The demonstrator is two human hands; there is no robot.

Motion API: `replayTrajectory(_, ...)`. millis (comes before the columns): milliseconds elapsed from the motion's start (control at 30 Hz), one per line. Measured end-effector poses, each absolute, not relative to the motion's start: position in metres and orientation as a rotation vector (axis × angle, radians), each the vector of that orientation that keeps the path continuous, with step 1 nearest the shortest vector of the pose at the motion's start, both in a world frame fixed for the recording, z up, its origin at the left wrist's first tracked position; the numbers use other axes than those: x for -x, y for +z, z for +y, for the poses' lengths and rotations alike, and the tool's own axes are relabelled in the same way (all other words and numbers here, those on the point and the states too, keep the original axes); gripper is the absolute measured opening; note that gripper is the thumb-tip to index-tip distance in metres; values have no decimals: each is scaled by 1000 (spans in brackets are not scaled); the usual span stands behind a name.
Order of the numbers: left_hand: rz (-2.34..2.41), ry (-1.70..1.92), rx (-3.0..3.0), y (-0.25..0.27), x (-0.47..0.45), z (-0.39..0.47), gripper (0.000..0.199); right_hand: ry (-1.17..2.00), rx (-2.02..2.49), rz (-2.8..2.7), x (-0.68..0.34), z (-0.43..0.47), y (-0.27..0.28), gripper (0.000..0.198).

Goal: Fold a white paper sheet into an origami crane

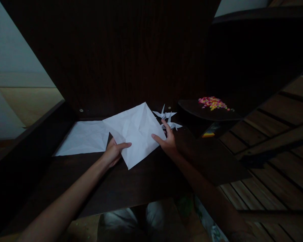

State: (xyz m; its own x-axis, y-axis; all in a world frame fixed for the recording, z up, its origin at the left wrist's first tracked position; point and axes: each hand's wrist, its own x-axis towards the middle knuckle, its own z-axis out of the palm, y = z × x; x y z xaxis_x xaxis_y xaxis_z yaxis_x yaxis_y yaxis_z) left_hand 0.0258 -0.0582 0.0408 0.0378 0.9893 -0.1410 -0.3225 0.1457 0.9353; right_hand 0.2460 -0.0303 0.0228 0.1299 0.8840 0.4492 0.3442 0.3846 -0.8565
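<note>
A creased white sheet of paper is held up above the dark desk, tilted so that its corners point up and down. My left hand grips its lower left edge, thumb on top and fingers hidden behind. At the right corner my right hand is closed on the sheet, its thumb on the front and the index finger reaching up behind. Two folded white paper cranes, one at the back and one nearer, stand just beyond my right hand. Another white paper lies flat at the left, partly covered by the held sheet.
A dark upright panel rises behind the desk, and a low side board borders it at left. Small colourful pieces lie heaped on a rounded shelf at right. Wooden slats are farther right.
</note>
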Motion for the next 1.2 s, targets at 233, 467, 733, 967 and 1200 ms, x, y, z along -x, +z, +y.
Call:
replayTrajectory(233, 1072, 1342, -945, 39, -23, -54, 62, 1292, 1059, -1037, -251, -19, 19, 43)
replayTrajectory(467, 1359, 1301, -1221, 27, -16, -47, 53, 1221, 996, -950, -248, -22, 18, 33)
replayTrajectory(733, 1374, 1248, -1309, 23, -24, -53, 47, 1361, 923, -717, -238, -21, 14, 38)
replayTrajectory(967, 1388, 1305, -1204, 24, -29, -54, 52, 1143, 1079, -1032, -232, -32, 13, 66)
replayTrajectory(1200, 1622, 1234, -1369, 27, -27, -53, 47, 1096, 1163, -1166, -234, -34, 16, 70)
